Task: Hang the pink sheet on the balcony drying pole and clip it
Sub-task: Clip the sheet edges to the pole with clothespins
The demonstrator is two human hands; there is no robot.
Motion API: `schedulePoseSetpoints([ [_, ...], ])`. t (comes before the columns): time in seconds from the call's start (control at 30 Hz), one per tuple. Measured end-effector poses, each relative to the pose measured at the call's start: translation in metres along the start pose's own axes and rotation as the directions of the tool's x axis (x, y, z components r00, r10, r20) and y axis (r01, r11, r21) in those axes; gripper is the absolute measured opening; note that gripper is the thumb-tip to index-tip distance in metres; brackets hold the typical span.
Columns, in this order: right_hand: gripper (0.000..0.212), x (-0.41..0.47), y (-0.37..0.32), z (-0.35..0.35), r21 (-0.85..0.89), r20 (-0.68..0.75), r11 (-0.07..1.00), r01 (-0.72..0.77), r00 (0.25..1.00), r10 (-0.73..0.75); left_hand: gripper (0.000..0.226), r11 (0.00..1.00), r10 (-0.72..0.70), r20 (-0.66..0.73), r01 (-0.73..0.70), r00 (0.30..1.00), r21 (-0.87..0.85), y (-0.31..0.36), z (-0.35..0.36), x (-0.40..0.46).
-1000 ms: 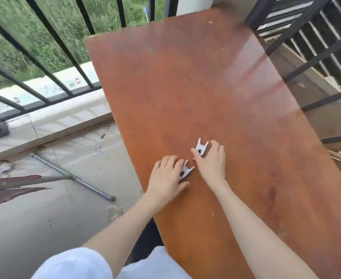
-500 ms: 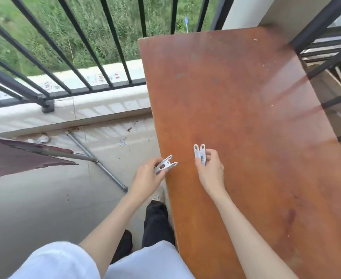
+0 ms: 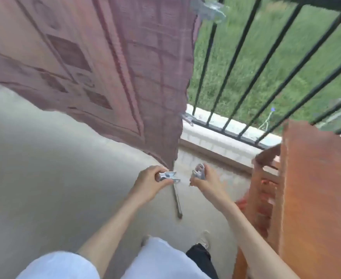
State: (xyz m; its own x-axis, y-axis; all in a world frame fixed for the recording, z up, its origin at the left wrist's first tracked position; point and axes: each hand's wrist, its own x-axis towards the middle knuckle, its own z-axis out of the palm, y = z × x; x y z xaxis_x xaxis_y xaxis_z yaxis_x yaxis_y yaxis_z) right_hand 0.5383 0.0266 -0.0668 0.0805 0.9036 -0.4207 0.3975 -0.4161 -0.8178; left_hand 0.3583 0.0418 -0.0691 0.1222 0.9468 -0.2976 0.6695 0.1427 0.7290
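Note:
The pink patterned sheet (image 3: 109,63) hangs across the upper left, its lower right corner just above my hands. A clear clip (image 3: 207,11) sits at the sheet's top right edge, and another clip (image 3: 187,118) shows on its right edge lower down. My left hand (image 3: 151,182) grips a white clip (image 3: 168,176) lying sideways. My right hand (image 3: 206,181) holds a second white clip (image 3: 199,172) upright. The two hands are close together, just below the sheet's corner. The drying pole is hidden from view.
The black balcony railing (image 3: 244,63) runs across the upper right with grass beyond. The brown table (image 3: 318,198) stands at the right. A metal pipe (image 3: 177,200) lies on the concrete floor (image 3: 45,178) below my hands.
Both hands picked up a clip from the table and moved off it to the left. The view swung left, and the hanging sheet now fills the upper left.

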Motion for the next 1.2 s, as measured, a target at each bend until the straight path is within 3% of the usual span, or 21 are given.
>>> schedulePoseSetpoints([
  [0.13,0.018,0.021,-0.091,0.099,0.117,0.251,0.984,0.133,0.955,-0.159,0.021,0.988,-0.123,-0.169,0.104,0.978,-0.114,-0.059,-0.112,-0.018],
  [0.3,0.022,0.046,-0.175,0.206,-0.091,0.523,0.918,0.386,0.803,-0.285,0.014,0.962,-0.226,-0.330,0.156,0.916,-0.226,-0.131,-0.220,-0.038],
  [0.37,0.016,0.055,-0.202,0.245,-0.068,0.612,0.911,0.407,0.738,-0.285,0.024,0.945,-0.267,-0.383,0.163,0.884,-0.283,-0.156,-0.253,-0.042],
  [0.47,0.015,0.068,-0.237,0.295,-0.006,0.716,0.915,0.404,0.641,-0.279,0.016,0.920,-0.332,-0.448,0.179,0.830,-0.349,-0.190,-0.294,-0.041],
  [0.53,0.017,0.083,-0.263,0.328,0.046,0.752,0.921,0.388,0.593,-0.287,0.012,0.914,-0.343,-0.471,0.171,0.813,-0.369,-0.210,-0.322,-0.033],
  [0.73,0.021,0.151,-0.352,0.430,0.129,0.758,0.917,0.377,0.559,-0.336,0.005,0.889,-0.380,-0.495,0.161,0.781,-0.428,-0.268,-0.424,0.020],
  [0.93,0.007,0.200,-0.452,0.536,0.103,0.875,0.892,0.440,0.385,-0.292,0.009,0.855,-0.442,-0.536,0.156,0.720,-0.495,-0.322,-0.532,0.047],
  [1.0,0.007,0.208,-0.480,0.576,0.105,0.889,0.886,0.452,0.357,-0.287,0.011,0.834,-0.472,-0.570,0.131,0.673,-0.536,-0.344,-0.564,0.050],
  [1.13,0.017,0.226,-0.534,0.663,0.135,0.890,0.875,0.465,0.331,-0.313,0.013,0.778,-0.544,-0.662,0.014,0.516,-0.628,-0.397,-0.634,0.060],
  [1.2,0.013,0.237,-0.555,0.708,0.119,0.897,0.868,0.482,0.322,-0.302,0.014,0.746,-0.579,-0.658,-0.014,0.481,-0.666,-0.429,-0.669,0.065],
])
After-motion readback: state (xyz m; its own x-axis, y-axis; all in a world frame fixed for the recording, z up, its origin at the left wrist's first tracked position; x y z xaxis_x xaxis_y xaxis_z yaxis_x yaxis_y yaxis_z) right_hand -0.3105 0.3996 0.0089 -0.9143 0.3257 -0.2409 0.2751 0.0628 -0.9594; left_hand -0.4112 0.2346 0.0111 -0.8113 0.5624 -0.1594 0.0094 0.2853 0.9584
